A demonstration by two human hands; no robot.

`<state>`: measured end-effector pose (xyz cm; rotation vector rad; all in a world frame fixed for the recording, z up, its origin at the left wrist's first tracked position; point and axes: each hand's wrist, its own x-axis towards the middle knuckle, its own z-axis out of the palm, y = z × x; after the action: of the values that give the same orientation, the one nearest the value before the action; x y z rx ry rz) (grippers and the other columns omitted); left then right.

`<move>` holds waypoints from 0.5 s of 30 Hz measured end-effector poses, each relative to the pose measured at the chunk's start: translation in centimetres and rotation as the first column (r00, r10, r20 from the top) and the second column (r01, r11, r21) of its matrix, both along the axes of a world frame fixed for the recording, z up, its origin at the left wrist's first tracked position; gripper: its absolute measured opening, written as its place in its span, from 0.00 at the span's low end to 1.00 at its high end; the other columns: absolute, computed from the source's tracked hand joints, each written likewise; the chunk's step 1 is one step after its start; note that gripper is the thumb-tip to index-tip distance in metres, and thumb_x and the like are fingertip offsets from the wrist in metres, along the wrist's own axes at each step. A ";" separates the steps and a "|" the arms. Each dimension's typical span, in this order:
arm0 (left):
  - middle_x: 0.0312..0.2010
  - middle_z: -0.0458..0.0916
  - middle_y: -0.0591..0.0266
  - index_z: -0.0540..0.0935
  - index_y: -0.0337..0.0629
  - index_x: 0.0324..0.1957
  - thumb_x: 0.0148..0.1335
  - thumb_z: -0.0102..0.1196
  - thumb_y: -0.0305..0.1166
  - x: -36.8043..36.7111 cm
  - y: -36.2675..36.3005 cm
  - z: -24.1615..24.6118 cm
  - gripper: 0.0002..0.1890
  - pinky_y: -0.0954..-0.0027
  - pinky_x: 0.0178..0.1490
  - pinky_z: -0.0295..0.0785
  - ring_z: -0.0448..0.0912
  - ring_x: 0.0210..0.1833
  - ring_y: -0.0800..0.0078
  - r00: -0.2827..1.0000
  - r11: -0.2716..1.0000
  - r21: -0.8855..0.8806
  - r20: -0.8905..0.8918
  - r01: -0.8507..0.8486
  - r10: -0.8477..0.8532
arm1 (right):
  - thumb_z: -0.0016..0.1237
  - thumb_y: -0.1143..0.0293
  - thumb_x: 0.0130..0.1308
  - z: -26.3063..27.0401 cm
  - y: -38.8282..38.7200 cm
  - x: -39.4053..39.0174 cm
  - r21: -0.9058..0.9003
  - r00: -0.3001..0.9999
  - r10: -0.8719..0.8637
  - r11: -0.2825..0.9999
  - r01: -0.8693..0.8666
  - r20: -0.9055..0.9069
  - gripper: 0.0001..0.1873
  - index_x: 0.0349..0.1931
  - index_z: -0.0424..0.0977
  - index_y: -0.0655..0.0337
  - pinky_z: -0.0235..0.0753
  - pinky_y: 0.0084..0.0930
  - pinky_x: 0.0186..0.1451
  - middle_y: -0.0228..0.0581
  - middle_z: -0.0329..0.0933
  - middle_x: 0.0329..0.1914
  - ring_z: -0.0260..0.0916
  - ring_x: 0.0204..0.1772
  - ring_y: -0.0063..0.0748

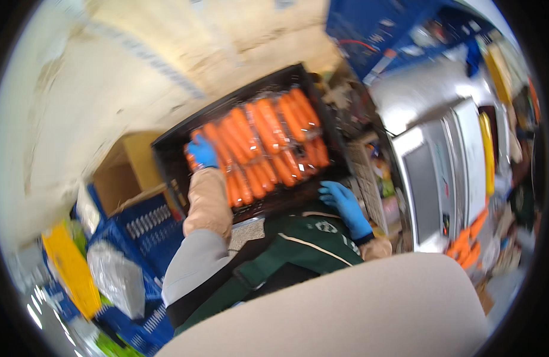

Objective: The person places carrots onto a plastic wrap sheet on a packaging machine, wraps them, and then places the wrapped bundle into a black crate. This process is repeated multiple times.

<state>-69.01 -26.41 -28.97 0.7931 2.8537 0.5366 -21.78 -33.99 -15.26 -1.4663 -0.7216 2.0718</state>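
Before me stands a black plastic crate (281, 201) holding several clear-wrapped packs of carrots (263, 127) laid in two rows. My left hand (203, 152), in a blue glove, reaches into the crate's left end and rests on the leftmost carrots. Blur hides whether its fingers grip a pack. Outside the crate's near right corner, my right hand (343, 205), also blue-gloved, hangs in front of my dark green apron (301, 241). Its fingers are slightly apart and nothing is in them.
A cardboard box (145, 154) and blue plastic crates (145, 223) stand at left, with a plastic-wrapped bundle (116, 276) and a yellow crate (71, 267). At right is a steel table (408, 96) bearing a grey-and-white machine (435, 178). A stained wall (122, 67) rises behind the carrots.
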 end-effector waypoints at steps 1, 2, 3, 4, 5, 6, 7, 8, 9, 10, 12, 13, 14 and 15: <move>0.23 0.80 0.46 0.80 0.39 0.34 0.70 0.38 0.44 -0.1 0.2 -0.4 0.22 0.51 0.29 0.76 0.82 0.26 0.52 0.959 0.956 -0.192 -0.137 0.221 -0.249 | 0.42 0.61 0.74 -0.4 0.0 0.0 0.054 1.000 0.013 0.998 -0.013 0.000 0.18 0.58 0.72 0.60 0.74 0.24 0.52 0.35 0.77 0.47 0.75 0.46 0.26; 0.23 0.78 0.51 0.79 0.41 0.35 0.69 0.40 0.40 -0.7 -0.5 -1.4 0.17 0.53 0.28 0.75 0.81 0.27 0.55 0.849 0.900 -0.338 -0.352 0.277 -0.394 | 0.42 0.61 0.74 -1.4 -0.4 -0.1 0.081 0.998 -0.027 0.996 0.032 -0.060 0.18 0.57 0.72 0.61 0.75 0.26 0.54 0.37 0.77 0.48 0.75 0.48 0.28; 0.28 0.79 0.53 0.79 0.43 0.38 0.69 0.41 0.37 0.2 -1.0 -1.3 0.13 0.56 0.30 0.75 0.79 0.31 0.55 0.535 0.667 -0.711 -0.482 0.223 -0.693 | 0.44 0.59 0.74 -1.6 -0.5 0.1 0.140 0.998 -0.037 0.989 0.043 -0.048 0.19 0.57 0.72 0.62 0.75 0.27 0.54 0.39 0.77 0.49 0.75 0.48 0.29; 0.36 0.79 0.51 0.79 0.42 0.39 0.69 0.40 0.37 2.5 -1.2 0.3 0.14 0.57 0.33 0.75 0.78 0.35 0.54 0.588 0.578 -0.782 -0.361 0.231 -0.724 | 0.45 0.58 0.73 -0.7 -0.3 0.4 0.165 0.997 -0.077 0.983 0.075 0.003 0.20 0.57 0.72 0.63 0.76 0.26 0.53 0.39 0.77 0.50 0.75 0.48 0.29; 0.38 0.78 0.48 0.78 0.36 0.41 0.69 0.41 0.42 4.2 -2.2 0.0 0.19 0.54 0.35 0.76 0.78 0.36 0.53 0.745 0.890 -0.386 -0.514 0.241 -0.425 | 0.47 0.57 0.72 -0.6 0.1 1.6 0.231 0.997 -0.077 0.970 0.069 0.030 0.21 0.56 0.72 0.63 0.76 0.25 0.52 0.39 0.77 0.49 0.76 0.46 0.28; 0.37 0.78 0.46 0.76 0.32 0.41 0.68 0.42 0.50 2.4 -3.0 -3.6 0.25 0.52 0.35 0.75 0.78 0.35 0.51 0.757 0.945 -0.247 -0.569 0.217 -0.322 | 0.46 0.57 0.72 0.0 0.9 3.3 0.282 0.995 -0.080 0.958 0.060 0.061 0.21 0.56 0.72 0.64 0.76 0.25 0.52 0.39 0.77 0.47 0.76 0.44 0.27; 0.37 0.78 0.45 0.75 0.29 0.42 0.66 0.42 0.58 1.2 -3.5 -6.9 0.33 0.50 0.36 0.75 0.78 0.34 0.48 0.761 0.972 -0.098 -0.608 0.213 -0.228 | 0.46 0.59 0.72 1.6 1.3 5.2 0.323 0.983 -0.186 0.930 0.174 0.007 0.19 0.55 0.73 0.64 0.76 0.24 0.51 0.38 0.78 0.44 0.75 0.43 0.26; 0.33 0.78 0.42 0.75 0.25 0.42 0.66 0.40 0.62 1.3 -2.9 -8.4 0.38 0.48 0.33 0.74 0.78 0.33 0.46 0.822 0.997 0.061 -0.569 0.039 0.003 | 0.46 0.61 0.72 3.1 1.7 7.6 0.416 0.957 -0.288 0.875 0.246 0.039 0.18 0.54 0.73 0.64 0.76 0.24 0.50 0.38 0.78 0.44 0.75 0.43 0.25; 0.33 0.79 0.37 0.75 0.24 0.44 0.64 0.41 0.65 -2.3 -2.6 -8.9 0.41 0.48 0.31 0.75 0.80 0.33 0.45 0.898 0.998 -0.052 -0.436 0.041 -0.059 | 0.46 0.63 0.72 5.5 0.8 10.4 0.503 0.917 -0.395 0.806 0.313 0.062 0.17 0.54 0.74 0.64 0.75 0.24 0.50 0.38 0.78 0.44 0.75 0.43 0.25; 0.35 0.79 0.35 0.76 0.25 0.45 0.64 0.41 0.65 -2.0 -1.7 -8.4 0.41 0.49 0.31 0.76 0.80 0.33 0.46 0.846 0.984 -0.067 -0.523 -0.166 0.107 | 0.46 0.65 0.72 6.0 0.4 13.3 0.578 0.849 -0.528 0.695 0.427 0.008 0.16 0.53 0.74 0.64 0.75 0.23 0.50 0.38 0.78 0.44 0.75 0.44 0.24; 0.39 0.79 0.34 0.76 0.26 0.47 0.65 0.42 0.62 -0.2 -0.1 -6.4 0.39 0.52 0.34 0.76 0.80 0.34 0.48 0.729 0.933 0.040 -0.612 -0.358 0.306 | 0.46 0.68 0.71 7.0 -2.5 21.2 0.702 0.597 -0.800 0.460 0.544 0.062 0.15 0.54 0.74 0.64 0.74 0.22 0.51 0.37 0.78 0.45 0.74 0.45 0.23; 0.40 0.78 0.36 0.76 0.27 0.48 0.66 0.41 0.60 1.8 0.5 -5.8 0.37 0.53 0.37 0.75 0.80 0.36 0.49 0.741 0.961 0.166 -0.612 -0.220 0.276 | 0.46 0.69 0.71 6.5 -4.8 26.2 0.761 0.387 -0.909 0.362 0.538 0.159 0.15 0.54 0.74 0.64 0.74 0.22 0.51 0.37 0.77 0.46 0.73 0.46 0.22; 0.41 0.78 0.37 0.76 0.27 0.49 0.67 0.41 0.57 4.2 1.3 -5.3 0.35 0.54 0.39 0.74 0.79 0.38 0.50 0.766 0.961 0.270 -0.604 -0.063 0.220 | 0.47 0.69 0.71 6.6 -7.2 30.9 0.848 0.183 -0.974 0.210 0.486 0.137 0.16 0.56 0.72 0.65 0.74 0.22 0.52 0.37 0.77 0.49 0.73 0.46 0.23; 0.42 0.78 0.39 0.76 0.28 0.50 0.68 0.41 0.55 7.4 2.7 -4.6 0.33 0.55 0.42 0.73 0.79 0.40 0.51 0.799 0.931 0.346 -0.589 0.116 0.120 | 0.48 0.70 0.70 2.5 -11.3 37.3 0.908 -0.103 -0.992 0.025 0.418 0.075 0.18 0.58 0.69 0.65 0.73 0.21 0.54 0.37 0.74 0.53 0.71 0.50 0.24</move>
<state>-61.59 -23.72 -33.58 1.2134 3.3756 1.0037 15.51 -45.27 -12.76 -1.5948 -0.4218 -0.0683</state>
